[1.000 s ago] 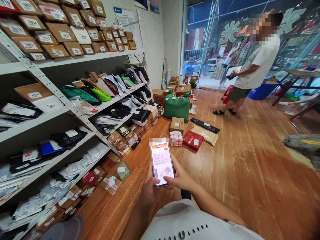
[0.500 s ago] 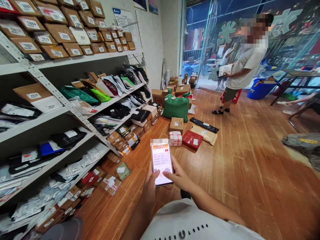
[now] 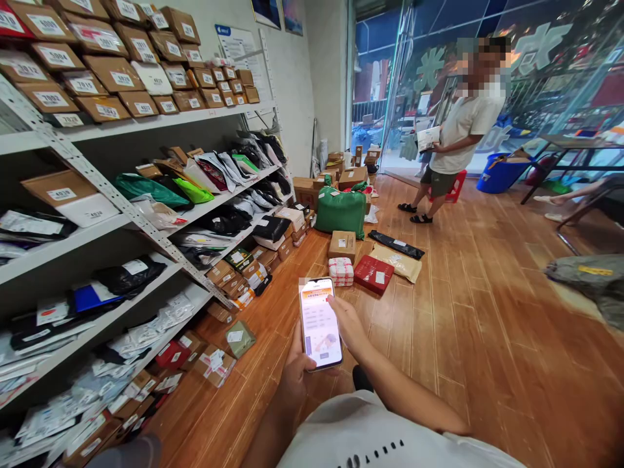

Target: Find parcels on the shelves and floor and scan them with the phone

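The phone [image 3: 322,328] is gripped at its seven-o'clock edge by the left hand [image 3: 296,367]; its one-o'clock edge is overlapped by the right hand [image 3: 351,327], whose grip cannot be told.

Smooth, glossy phone screen [image 3: 322,325] (glass-like)

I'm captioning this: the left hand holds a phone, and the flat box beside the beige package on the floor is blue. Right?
The flat box beside the beige package on the floor is red, not blue, as the head view shows. The left hand does hold a phone.
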### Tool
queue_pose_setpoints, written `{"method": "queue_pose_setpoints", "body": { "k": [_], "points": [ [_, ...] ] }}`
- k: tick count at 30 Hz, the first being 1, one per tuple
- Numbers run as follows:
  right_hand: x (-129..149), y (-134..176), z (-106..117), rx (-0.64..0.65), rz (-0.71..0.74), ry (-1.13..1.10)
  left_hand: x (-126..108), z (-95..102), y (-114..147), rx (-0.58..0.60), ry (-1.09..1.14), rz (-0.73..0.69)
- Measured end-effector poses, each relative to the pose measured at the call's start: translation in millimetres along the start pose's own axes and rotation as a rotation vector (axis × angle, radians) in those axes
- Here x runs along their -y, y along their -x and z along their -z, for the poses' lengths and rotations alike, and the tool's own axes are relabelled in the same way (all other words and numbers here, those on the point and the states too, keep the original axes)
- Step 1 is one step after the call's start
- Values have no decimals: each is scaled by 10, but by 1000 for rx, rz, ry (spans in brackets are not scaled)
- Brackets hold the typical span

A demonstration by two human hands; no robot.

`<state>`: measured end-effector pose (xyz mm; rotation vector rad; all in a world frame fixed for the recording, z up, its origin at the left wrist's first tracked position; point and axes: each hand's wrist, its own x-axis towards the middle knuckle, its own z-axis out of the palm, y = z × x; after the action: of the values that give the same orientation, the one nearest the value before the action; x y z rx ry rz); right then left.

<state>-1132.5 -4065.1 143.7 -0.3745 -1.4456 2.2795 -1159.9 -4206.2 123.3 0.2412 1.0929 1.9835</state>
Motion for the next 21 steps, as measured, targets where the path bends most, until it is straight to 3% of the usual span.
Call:
{"method": "queue_pose_setpoints", "body": {
  "k": [2,7,11,21],
  "points": [
    [-21,35,10,-16,80,61,3,13,5,4,5,-7],
    [-82,207,87,-110,445,378,-20,19,9,4,39,-20],
    [-120,282,194,-70,704,668,-44,27,2,-3,34,-31],
    [-173,238,320,-6,887,939,-99,26,-12,43,66,-77]
  ]
}}
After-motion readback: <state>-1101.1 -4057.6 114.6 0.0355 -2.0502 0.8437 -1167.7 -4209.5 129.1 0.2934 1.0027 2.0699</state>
